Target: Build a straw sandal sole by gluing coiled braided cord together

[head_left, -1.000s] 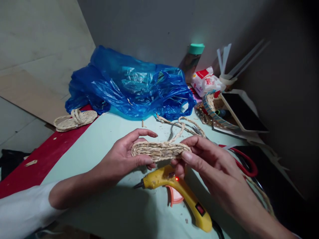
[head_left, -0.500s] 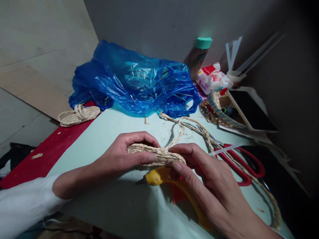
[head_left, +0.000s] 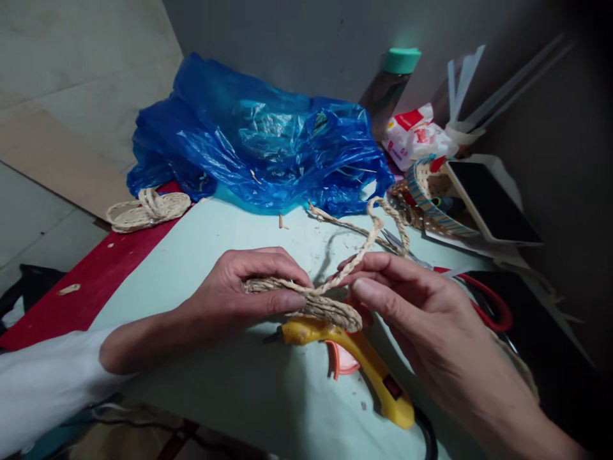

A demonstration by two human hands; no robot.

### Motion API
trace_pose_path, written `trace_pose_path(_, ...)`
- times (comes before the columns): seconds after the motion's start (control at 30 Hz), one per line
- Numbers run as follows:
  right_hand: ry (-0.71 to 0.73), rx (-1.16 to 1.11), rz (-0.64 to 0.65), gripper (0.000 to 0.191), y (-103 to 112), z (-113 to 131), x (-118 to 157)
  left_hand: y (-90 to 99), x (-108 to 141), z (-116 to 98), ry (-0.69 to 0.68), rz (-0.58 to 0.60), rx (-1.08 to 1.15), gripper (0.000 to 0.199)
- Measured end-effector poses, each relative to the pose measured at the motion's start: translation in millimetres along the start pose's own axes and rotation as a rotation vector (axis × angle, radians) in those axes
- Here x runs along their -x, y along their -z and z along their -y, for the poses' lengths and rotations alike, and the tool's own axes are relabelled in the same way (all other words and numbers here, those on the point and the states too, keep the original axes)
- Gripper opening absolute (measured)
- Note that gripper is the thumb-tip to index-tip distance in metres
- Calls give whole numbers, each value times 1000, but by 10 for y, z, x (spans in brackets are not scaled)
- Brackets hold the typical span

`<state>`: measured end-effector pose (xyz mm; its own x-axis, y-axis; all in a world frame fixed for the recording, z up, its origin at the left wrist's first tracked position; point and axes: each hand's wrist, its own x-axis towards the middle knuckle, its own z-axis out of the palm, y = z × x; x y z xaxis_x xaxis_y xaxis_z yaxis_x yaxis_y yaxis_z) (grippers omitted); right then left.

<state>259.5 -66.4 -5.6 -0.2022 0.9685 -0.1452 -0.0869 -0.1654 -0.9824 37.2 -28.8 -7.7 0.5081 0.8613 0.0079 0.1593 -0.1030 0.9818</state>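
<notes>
A flat coil of braided straw rope point(head_left: 330, 311) is pinched between the thumb and fingers of my left hand point(head_left: 258, 281). From its top, a loose braided strand point(head_left: 361, 252) rises to the right and loops behind my right hand. My right hand point(head_left: 407, 294) has its thumb and fingers closed around this strand, just right of the coil. A yellow glue gun point(head_left: 368, 364) lies below the coil, its nozzle pointing left. Beside it rests a small orange-edged piece point(head_left: 343, 360).
Behind lies a crumpled blue plastic bag point(head_left: 268, 140). A finished-looking straw coil point(head_left: 148, 209) sits on the red strip at left. Red-handled scissors point(head_left: 498, 306), a basket point(head_left: 426, 191), a phone-like black slab point(head_left: 493, 201) and a bottle point(head_left: 390, 89) stand or lie right.
My right hand has left the coil's right end and moved onto the loose strand, lifting it. The coil now tilts down to the right, and more of the glue gun shows.
</notes>
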Motion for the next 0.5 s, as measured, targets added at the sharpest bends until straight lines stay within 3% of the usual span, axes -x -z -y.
trace_pose_path(0.27, 94, -22, 12, 11, -14, -27, 1, -11, -15, -41, 90, 20, 42, 6)
trace_pose_path(0.4, 170, 170, 23, 8, -17, 23, 0, -54, 11, -62, 254, -5, 175, 6)
trace_pose_path(0.5, 234, 295, 13, 6, -2, 31, -2, -84, 19, -56, 274, -31, 249, 16)
